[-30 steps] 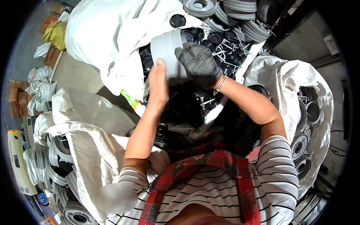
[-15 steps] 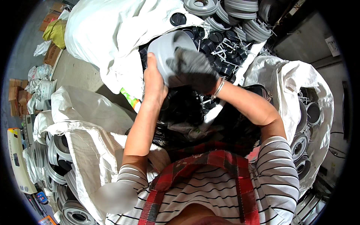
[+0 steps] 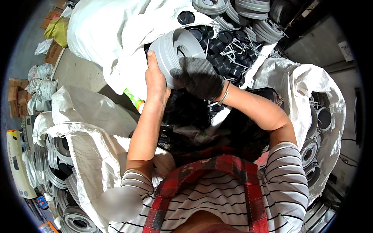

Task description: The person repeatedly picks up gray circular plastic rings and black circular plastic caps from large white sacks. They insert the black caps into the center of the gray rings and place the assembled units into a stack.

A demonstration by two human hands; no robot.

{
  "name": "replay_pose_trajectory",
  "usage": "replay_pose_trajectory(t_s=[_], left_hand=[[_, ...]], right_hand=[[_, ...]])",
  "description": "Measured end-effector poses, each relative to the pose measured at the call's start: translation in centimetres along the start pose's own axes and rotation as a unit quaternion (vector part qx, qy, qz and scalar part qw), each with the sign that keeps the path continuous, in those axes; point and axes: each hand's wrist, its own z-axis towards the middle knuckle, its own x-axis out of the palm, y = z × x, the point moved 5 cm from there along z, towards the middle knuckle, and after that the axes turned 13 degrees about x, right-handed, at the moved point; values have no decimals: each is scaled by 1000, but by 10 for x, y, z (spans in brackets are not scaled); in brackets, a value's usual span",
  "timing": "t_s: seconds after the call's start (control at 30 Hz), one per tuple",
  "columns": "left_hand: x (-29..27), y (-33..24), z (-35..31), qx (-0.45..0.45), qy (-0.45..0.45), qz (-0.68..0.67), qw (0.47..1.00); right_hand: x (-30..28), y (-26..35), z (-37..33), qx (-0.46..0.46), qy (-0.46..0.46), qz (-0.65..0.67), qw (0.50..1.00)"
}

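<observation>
I hold a grey ribbed plastic ring (image 3: pixel 171 50) up in front of me with both hands. My bare left hand (image 3: pixel 155 83) grips its left side from below. My right hand (image 3: pixel 200 77), in a dark knit glove with a bracelet at the wrist, clasps its lower right rim. Behind the ring lies an open white sack (image 3: pixel 241 50) holding several small black round caps.
White woven sacks surround me: one at the upper left (image 3: pixel 116 35), one at the left (image 3: pixel 77 143) with grey rings inside, one at the right (image 3: pixel 311 101) with more rings. Stacked grey rings (image 3: pixel 233 7) lie at the top. Bare concrete floor (image 3: pixel 77 72) shows at the left.
The grey ring has tilted so that its open centre now faces me. My gloved right hand slid from the top of the ring down to its lower right rim.
</observation>
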Motion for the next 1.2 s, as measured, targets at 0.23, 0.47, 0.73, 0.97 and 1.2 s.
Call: replay_pose_trajectory(t_s=[0.23,0.47,0.73,0.97,1.2], left_hand=[[-3,0,-3,-89,-21,-21,996],[6,-6,-8,-54,-31,45,997],[11,-6,-24,324,63,425,843],[1,-50,-5,254,168,441,844],[8,-39,-17,510,155,475,700]], right_hand=[[12,1,-5,-17,23,-36,999],[14,-7,1,95,134,-26,986],[-23,-59,30,115,-17,-34,993],[-27,-58,20,136,60,-44,988],[-39,-53,22,91,-47,-70,992]])
